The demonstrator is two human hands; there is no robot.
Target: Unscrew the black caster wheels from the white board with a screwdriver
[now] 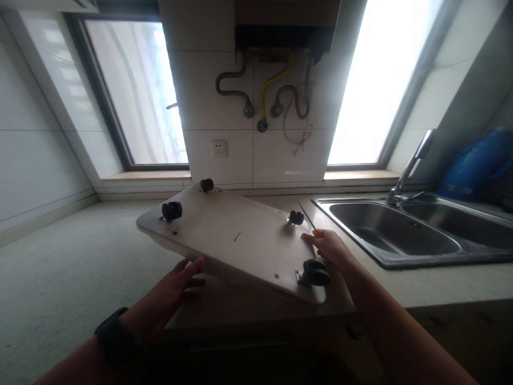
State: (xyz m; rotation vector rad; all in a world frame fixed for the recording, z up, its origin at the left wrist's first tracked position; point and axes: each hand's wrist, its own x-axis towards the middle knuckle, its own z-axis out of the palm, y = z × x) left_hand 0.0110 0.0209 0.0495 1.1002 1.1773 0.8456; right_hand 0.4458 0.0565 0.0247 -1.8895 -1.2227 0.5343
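Reading the clock from the middle of a white board, a pale countertop is found at nine o'clock. At eight, a dark band is worn on the left wrist. Towards eleven, a dark-framed window is set in the tiled wall. Between seven and eight, the left hand is held with its fingers loosely parted at the board's near edge; whether that edge is touched cannot be told. A wall socket is fitted just short of twelve. The board is laid over the countertop, slanted across the view, wheeled side up. Four black castors are fixed near its corners: the first castor at ten, the second castor at eleven, the third castor at two, the fourth castor at four. Just past twelve, a yellow pipe is seen below a wall unit. At three, a screwdriver is gripped by the right hand, its shaft pointed to eleven. A brighter window is seen at one. A chrome tap is mounted at two, behind a steel sink at three. Beyond, a blue object is partly blurred.
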